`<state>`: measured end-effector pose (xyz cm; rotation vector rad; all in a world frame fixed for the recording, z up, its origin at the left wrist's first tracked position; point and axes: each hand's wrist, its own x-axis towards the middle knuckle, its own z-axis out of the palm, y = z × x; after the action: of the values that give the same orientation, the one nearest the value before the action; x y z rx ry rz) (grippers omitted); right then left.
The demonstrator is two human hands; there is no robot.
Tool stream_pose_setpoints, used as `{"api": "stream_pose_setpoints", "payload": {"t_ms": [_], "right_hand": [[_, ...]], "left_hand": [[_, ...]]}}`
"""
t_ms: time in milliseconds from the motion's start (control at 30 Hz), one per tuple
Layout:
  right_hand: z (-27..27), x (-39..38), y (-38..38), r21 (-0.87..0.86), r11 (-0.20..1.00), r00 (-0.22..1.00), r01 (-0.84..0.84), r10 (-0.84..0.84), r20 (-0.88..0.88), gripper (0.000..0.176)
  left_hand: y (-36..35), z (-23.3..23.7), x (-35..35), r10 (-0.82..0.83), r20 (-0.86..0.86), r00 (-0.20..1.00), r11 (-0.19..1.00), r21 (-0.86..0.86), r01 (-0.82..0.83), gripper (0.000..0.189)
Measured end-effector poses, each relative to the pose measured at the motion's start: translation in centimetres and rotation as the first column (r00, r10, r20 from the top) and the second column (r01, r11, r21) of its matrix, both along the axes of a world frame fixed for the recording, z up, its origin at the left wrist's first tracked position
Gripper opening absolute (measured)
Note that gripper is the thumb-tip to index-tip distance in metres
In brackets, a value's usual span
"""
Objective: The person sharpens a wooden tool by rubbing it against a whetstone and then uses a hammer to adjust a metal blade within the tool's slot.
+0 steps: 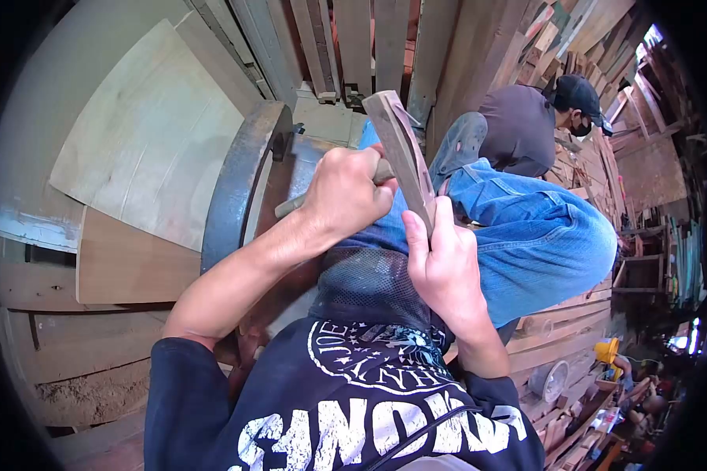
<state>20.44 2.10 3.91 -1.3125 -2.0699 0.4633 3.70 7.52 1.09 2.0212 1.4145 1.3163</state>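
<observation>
My left hand (349,192) is wrapped round a short grey-brown rod-like handle (292,206), which sticks out below the fist toward the lower left. Its other end meets a flat wooden piece (401,145), though the fingers partly hide the contact. That piece is long and narrow, tilted with its upper end to the upper left, and has a dark split or groove along one side. The fingers of my right hand (445,263) close round its lower end, thumb pointing up along it. Both hands are above my lap, in front of the blue jeans (534,235).
A curved grey metal rim (239,184) stands left of my legs, beside pale boards (149,133). Upright planks (353,47) are ahead. A person in a dark cap (518,125) sits at the upper right. A yellow object (607,351) and a round clear container (550,380) lie at the lower right.
</observation>
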Motion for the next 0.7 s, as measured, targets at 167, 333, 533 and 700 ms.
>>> {"api": "stream_pose_setpoints", "payload": {"t_ms": [167,333,533,700], "right_hand": [[0.2,-0.1,-0.7,-0.020,1.000,1.000,0.001,-0.001,0.025,0.029],[0.2,-0.6,-0.1,0.047,0.999,0.999,0.017,-0.019,0.051,0.029],[0.6,-0.5,-0.1,0.057,0.998,0.997,0.032,-0.036,0.075,0.029],[0.7,-0.3,-0.6,0.014,0.999,0.992,0.042,-0.043,0.116,0.030]], "left_hand": [[0.2,-0.5,-0.7,0.028,-0.047,0.998,0.998,0.059,-0.025,0.018],[0.6,-0.7,-0.5,0.102,-0.039,0.994,0.983,0.154,-0.095,0.017],[0.6,-1.0,-0.3,0.071,-0.046,0.996,0.992,0.104,-0.066,0.019],[0.7,-0.7,-0.5,0.111,-0.083,0.990,0.989,0.111,-0.101,0.020]]}}
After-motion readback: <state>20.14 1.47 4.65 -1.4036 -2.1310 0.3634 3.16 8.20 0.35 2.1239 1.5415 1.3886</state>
